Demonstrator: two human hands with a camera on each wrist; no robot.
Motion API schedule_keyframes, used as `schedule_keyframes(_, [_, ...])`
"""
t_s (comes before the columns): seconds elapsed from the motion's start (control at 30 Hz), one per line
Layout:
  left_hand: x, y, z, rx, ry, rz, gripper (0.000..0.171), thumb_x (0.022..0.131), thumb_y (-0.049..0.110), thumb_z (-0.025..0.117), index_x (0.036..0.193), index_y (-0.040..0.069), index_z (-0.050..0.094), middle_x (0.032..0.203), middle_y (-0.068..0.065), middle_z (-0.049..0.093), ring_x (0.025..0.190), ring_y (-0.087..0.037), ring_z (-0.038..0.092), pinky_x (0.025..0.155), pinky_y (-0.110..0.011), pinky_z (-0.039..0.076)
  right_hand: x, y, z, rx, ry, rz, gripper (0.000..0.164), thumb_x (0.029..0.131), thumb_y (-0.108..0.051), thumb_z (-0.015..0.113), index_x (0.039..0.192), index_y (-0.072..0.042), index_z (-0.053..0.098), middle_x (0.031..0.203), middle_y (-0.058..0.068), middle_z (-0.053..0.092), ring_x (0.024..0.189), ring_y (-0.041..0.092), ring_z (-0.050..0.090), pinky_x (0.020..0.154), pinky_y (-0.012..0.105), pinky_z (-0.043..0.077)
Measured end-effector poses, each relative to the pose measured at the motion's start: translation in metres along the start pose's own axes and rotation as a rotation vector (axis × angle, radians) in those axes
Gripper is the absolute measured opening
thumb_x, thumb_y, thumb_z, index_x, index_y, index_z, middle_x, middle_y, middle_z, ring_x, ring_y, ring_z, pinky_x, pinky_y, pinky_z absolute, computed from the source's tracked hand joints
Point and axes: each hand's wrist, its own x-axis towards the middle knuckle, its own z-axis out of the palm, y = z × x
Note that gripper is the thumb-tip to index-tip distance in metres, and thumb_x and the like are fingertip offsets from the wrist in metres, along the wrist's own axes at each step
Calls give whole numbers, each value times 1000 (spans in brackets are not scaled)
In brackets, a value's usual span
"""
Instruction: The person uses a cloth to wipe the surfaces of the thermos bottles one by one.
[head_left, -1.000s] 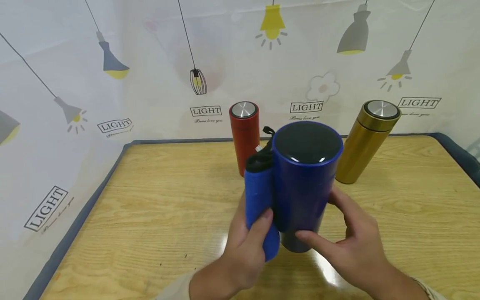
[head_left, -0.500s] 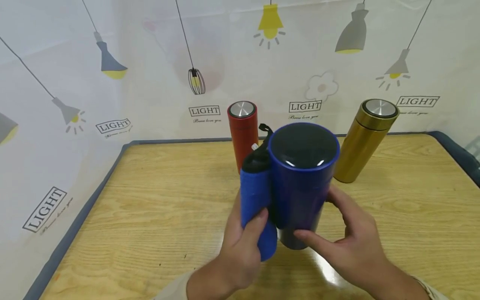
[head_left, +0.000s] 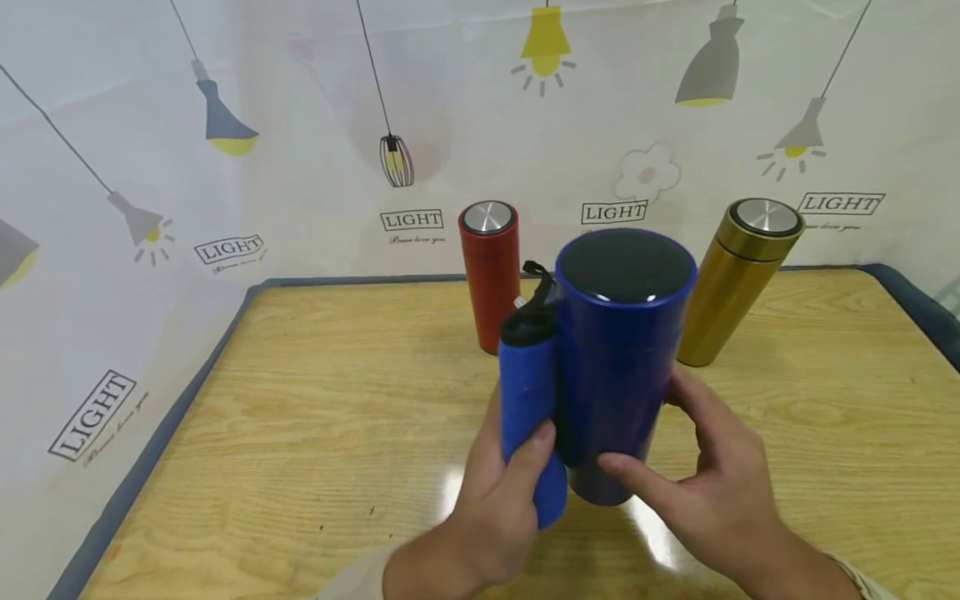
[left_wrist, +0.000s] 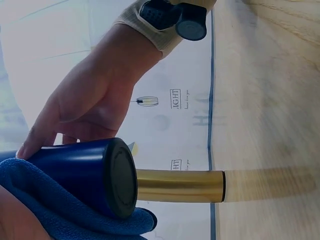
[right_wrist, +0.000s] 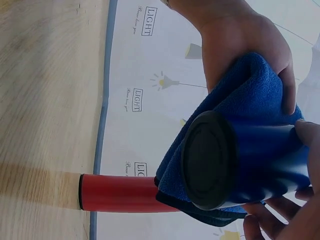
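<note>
Overall, a pale printed backdrop (head_left: 337, 100) is hanging behind and to the left of the work area, bearing lamp drawings and framed "LIGHT" lettering. Before it, a wood-grain table (head_left: 315, 417) is spreading across the lower scene and catching glare near the hands. The blue bottle (head_left: 618, 367), largest of three, is hanging in the person's grasp above the table, black top facing up; both wrist views are showing its dark base well apart from the surface. Beyond it, the gold bottle (head_left: 723, 300) is standing on the table to the right, partly overlapped in the head view. The red bottle (head_left: 492, 292) is standing on the table to the left; both are presenting silver-coloured lids.

The right hand (head_left: 712, 492) is holding the blue bottle low down, its thumb crossing the near side and its fingers curving round the far side. The left hand (head_left: 495, 508) is gripping a folded blue cloth (head_left: 527, 392), thumb in front, and pressing it against the bottle's left side; its fingers are lying largely hidden behind the fabric. Black edging is trimming the cloth, a black loop (head_left: 536, 269) is projecting from its top, and a small white tag (head_left: 519, 302) is showing nearby.
</note>
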Motion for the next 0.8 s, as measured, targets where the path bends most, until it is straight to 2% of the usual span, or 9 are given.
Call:
schedule_keyframes(0.2, [-1,5,-4,41,24,-47,55,102,11,37,155,8,24,150,-18,42,135,-33,45,114,-39,38,1,1,0,-28,-8,-5,76,76,-32,87,132,10,57,131,3,66,113,9,64,97,17,48])
schedule_keyframes(0.3, [-2,7,-6,46,50,-80,54,102,14,38,155,8,25,149,-18,43,133,-33,45,113,-45,37,1,1,1,-37,-14,-10,76,77,-36,86,132,10,57,131,3,66,112,8,64,96,16,48])
schedule_keyframes(0.37, [-2,7,-5,35,63,-87,55,102,14,39,155,9,25,149,-19,44,133,-32,46,112,-45,38,1,1,2,-40,-12,-14,77,78,-38,85,131,10,58,130,2,66,111,7,64,96,16,47])
schedule_keyframes(0.47, [-2,5,-1,11,65,-53,55,102,12,40,154,7,25,148,-21,44,133,-31,46,112,-38,39,0,2,2,-30,3,-25,77,78,-39,84,129,13,58,128,1,66,110,8,63,95,17,48])
schedule_keyframes(0.63, [0,2,1,-13,15,9,56,101,6,37,155,6,24,151,-19,41,136,-31,44,114,-32,39,0,3,0,-10,29,-42,77,79,-37,84,127,17,56,129,2,66,111,10,63,95,18,48])
schedule_keyframes(0.8, [0,5,-2,27,16,-20,57,100,6,36,156,10,23,153,-13,40,138,-29,43,115,-39,37,1,2,1,-51,21,-53,78,81,-42,81,128,15,57,129,2,66,110,8,63,95,17,47])
